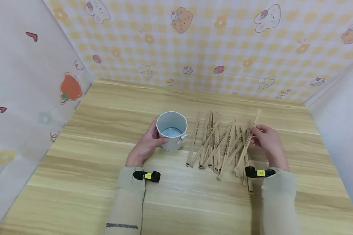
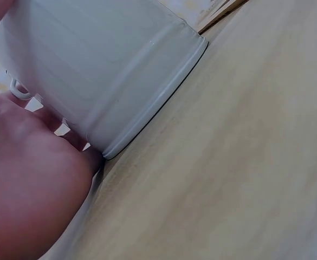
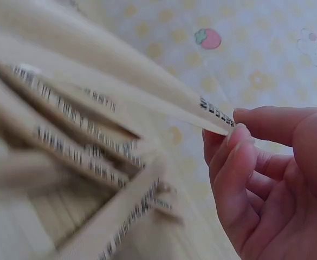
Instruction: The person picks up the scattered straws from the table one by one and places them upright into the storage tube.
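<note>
**Around the wooden table**

A light wooden table (image 1: 106, 202) fills the scene. Behind its far edge hangs a yellow checked backdrop (image 1: 223, 49) printed with bears, rabbits and cupcakes. To the table's left stands a pale panel (image 1: 20, 107) bearing an orange fruit picture (image 1: 71, 88) and small hearts.

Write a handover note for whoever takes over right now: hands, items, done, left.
Left hand: wrapped against the side of the white metal bucket, which stands upright on the wooden table.
Right hand: pinching one paper-wrapped chopstick pack near its upper end; its lower end still lies among the pile.
Pile of chopstick packs: loose and crisscrossed on the table, right of the bucket.
Done: nothing visible inside the bucket, only its bluish floor.
Left: by the look of it, the whole pile, starting with the pinched pack, if the bucket is where they go.
</note>
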{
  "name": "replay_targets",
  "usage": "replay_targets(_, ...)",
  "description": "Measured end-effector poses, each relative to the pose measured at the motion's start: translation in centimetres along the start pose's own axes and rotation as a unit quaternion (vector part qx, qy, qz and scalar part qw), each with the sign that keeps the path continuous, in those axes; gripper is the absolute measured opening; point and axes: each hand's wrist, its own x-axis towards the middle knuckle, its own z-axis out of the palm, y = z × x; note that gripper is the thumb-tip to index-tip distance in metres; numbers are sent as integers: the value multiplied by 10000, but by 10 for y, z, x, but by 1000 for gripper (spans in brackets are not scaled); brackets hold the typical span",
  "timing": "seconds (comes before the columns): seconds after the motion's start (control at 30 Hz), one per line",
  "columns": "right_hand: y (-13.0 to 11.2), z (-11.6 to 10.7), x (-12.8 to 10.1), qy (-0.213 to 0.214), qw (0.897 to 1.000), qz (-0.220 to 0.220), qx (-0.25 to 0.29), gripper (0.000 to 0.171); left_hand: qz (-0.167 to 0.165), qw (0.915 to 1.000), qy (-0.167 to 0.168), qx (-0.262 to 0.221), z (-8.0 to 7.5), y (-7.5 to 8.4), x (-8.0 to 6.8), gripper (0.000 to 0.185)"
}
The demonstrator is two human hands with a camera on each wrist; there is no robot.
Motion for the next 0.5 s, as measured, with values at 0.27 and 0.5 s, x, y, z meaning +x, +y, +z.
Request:
replay_targets(0.27, -6, 15, 2, 99, 9923, -21, 1231, 37, -20, 9999, 3, 112, 1, 1, 0, 93)
replay_targets(0.5, -19, 26, -4, 191, 9794, -88, 2007, 36, -63, 9999, 55, 139, 1, 2, 0, 93)
